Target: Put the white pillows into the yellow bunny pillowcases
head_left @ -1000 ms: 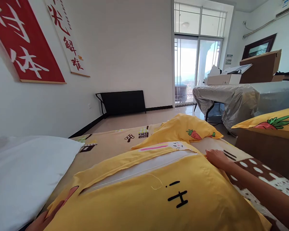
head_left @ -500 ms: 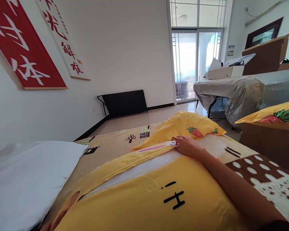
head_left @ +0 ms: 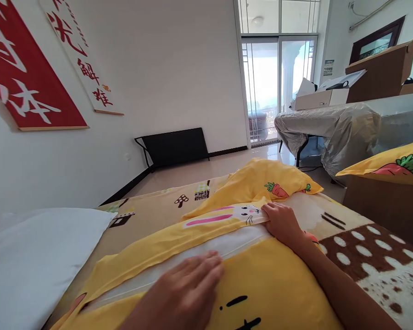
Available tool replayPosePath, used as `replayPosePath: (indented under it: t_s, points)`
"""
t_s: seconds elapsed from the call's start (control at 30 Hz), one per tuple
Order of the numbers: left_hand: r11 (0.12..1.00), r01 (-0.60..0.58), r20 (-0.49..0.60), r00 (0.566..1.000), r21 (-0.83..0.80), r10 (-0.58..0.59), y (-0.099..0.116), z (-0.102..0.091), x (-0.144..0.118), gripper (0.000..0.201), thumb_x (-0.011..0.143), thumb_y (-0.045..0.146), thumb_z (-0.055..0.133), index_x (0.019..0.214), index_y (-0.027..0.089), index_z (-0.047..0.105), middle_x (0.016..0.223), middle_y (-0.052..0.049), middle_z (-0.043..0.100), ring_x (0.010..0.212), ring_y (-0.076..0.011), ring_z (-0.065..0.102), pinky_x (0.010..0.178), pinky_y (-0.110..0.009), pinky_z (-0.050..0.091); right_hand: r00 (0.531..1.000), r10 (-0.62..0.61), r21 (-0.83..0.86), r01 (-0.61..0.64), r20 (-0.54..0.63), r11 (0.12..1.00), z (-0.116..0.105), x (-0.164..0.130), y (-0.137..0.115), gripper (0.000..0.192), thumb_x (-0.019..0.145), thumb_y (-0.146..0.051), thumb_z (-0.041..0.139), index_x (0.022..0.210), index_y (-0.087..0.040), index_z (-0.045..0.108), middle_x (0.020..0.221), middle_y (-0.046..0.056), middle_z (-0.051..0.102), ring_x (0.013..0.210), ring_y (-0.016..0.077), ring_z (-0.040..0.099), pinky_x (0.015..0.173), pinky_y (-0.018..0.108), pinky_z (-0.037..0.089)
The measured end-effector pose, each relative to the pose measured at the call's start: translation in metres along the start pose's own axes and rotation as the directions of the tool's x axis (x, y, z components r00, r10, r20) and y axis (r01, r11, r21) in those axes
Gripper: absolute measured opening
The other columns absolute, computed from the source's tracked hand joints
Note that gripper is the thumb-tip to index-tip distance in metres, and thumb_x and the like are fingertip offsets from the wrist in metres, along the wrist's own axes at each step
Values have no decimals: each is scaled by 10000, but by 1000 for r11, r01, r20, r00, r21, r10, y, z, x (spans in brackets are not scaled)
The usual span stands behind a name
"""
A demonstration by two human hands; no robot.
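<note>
Up front, the yellow pillow point(head_left: 278, 293) fills the lower middle of the view, lying on the patterned bed point(head_left: 375, 256). Its open flap point(head_left: 179, 233) runs from 8 o'clock up toward 2 o'clock, with white lining showing in the gap beneath. At 9 o'clock a white pillow point(head_left: 37, 256) lies just beside it; at 12 o'clock a second yellow case point(head_left: 261, 181) lies crumpled near the bed's far edge. Beyond that edge, bare floor point(head_left: 206, 167) reaches the wall and glass door. The left hand point(head_left: 186, 291) lies flat, fingers together and extended, pressing on the pillow at the opening. The right hand point(head_left: 282, 222) rests at the flap's 2 o'clock end, fingers curled against its edge; whether it pinches the cloth cannot be told.
</note>
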State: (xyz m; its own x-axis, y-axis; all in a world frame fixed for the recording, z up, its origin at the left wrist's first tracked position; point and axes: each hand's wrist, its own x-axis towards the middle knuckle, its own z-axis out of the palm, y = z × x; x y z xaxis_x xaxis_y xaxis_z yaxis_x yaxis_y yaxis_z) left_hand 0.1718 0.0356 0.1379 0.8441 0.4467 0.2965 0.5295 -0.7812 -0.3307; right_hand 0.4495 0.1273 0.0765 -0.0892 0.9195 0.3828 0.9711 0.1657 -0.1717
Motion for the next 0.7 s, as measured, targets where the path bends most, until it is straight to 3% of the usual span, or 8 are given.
replayPosePath:
  t_s: [0.07,0.13,0.2,0.3,0.4,0.47,0.57,0.7]
  points:
    - [991,-123,70,989,-60,127,35,10,63,365,908,248,383,1230,164,530,1325,-74,565,1191,-200,531,1003,-284,425,1000,12,19,-12,4,1000,-8,-5,4,225,724,-88,462,842,-173,633,880,62,680,785,174,591,628,264,283]
    - [993,-84,119,988,-88,94,51,29,106,394,929,276,321,1178,81,556,1248,-171,589,1176,-286,532,987,-398,444,1000,16,55,-16,7,998,-17,-9,11,246,710,-77,459,847,-183,634,863,55,692,756,170,592,611,262,275]
    - [985,-30,165,985,-172,59,50,49,128,392,927,274,306,1141,73,565,1136,-180,625,1091,-297,573,929,-433,479,1000,17,105,-19,21,994,-23,-11,20,243,703,-79,470,840,-190,637,838,53,703,737,169,594,603,256,276]
    - [934,65,151,988,-352,-12,37,71,134,452,908,341,370,1309,144,434,1316,-129,530,1205,-269,497,1019,-428,420,998,35,141,-43,55,989,-22,-10,29,228,714,-94,485,845,-191,644,838,60,711,731,171,598,600,253,278]
    - [897,134,159,985,-421,-73,29,84,131,560,885,411,408,1396,199,319,1455,-100,389,1331,-279,354,1113,-459,291,991,97,40,-101,93,994,-16,-2,28,186,736,-122,493,839,-184,634,823,71,700,724,177,601,576,263,253]
    - [903,138,213,976,-408,-53,30,88,133,512,878,429,399,1324,178,416,1364,-128,483,1268,-302,421,1086,-483,307,988,117,-67,-110,101,992,-17,7,22,191,739,-108,476,840,-180,621,816,78,690,730,185,608,559,271,233]
    - [926,128,317,948,-356,-10,33,89,139,433,870,427,363,1134,139,549,1113,-153,624,1049,-323,561,962,-515,396,990,-6,-151,27,141,988,-26,25,9,264,695,-52,466,872,-176,618,854,83,685,759,197,620,546,273,226]
    - [927,131,346,938,-351,-1,32,91,143,426,863,414,343,1108,136,551,1072,-168,637,996,-335,583,901,-530,411,971,-90,-163,128,221,978,-27,43,0,249,657,-33,482,810,-169,625,844,82,679,745,195,620,531,267,229]
